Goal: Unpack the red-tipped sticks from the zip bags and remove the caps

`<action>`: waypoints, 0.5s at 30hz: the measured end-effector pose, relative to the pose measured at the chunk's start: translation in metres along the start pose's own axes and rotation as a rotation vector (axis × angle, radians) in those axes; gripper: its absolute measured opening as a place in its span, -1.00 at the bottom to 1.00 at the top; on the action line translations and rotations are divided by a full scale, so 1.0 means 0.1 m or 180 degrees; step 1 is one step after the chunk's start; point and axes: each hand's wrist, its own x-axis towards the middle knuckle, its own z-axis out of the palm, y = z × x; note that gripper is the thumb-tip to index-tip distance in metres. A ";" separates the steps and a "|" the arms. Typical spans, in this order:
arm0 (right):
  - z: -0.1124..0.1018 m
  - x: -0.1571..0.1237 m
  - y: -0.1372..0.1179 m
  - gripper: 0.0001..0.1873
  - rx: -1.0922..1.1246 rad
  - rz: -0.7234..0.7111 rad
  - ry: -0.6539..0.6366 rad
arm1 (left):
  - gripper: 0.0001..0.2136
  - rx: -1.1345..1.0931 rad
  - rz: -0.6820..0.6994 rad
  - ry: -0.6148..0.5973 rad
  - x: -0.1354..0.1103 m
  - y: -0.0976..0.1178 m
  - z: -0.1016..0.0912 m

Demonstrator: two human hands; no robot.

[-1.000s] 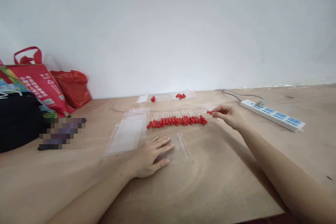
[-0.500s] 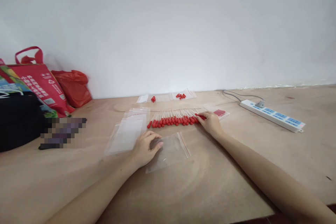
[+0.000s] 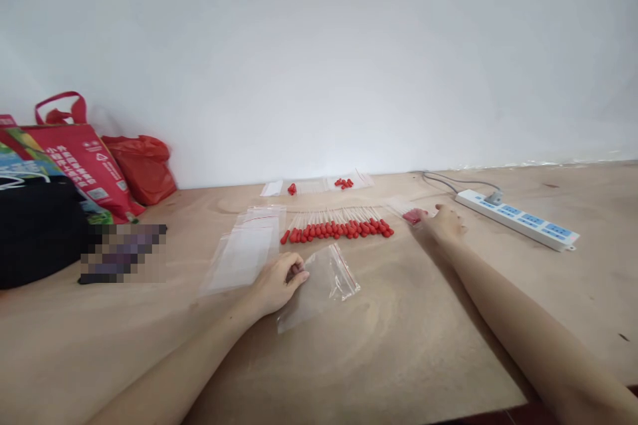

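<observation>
Red-tipped sticks (image 3: 343, 228) lined up in a row on the worktop (image 3: 399, 339), left hand (image 3: 279, 280) curled at a clear bag's (image 3: 316, 282) edge, right hand (image 3: 446, 223) blurred beside a filled bag (image 3: 413, 215), whether either hand's fingers pinch anything unclear

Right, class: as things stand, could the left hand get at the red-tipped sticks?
Probably yes. The left hand is close in front of the sticks, only tabletop shows between, and the right hand is past their right-hand end. The left hand is at the clear bag, perhaps holding it.
</observation>
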 end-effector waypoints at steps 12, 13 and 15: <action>0.13 0.22 0.17 -0.72 0.0575 0.0366 -0.0550 | -0.65 0.0845 -0.1618 0.1301 0.11 -0.85 -0.50; 0.13 0.21 0.17 -0.74 0.0668 0.0354 -0.0504 | -0.66 0.0995 -0.1624 0.1161 0.10 -0.88 -0.48; 0.13 0.18 0.17 -0.75 0.0937 0.0299 -0.0378 | -0.68 0.1202 -0.1622 0.1015 0.09 -0.89 -0.44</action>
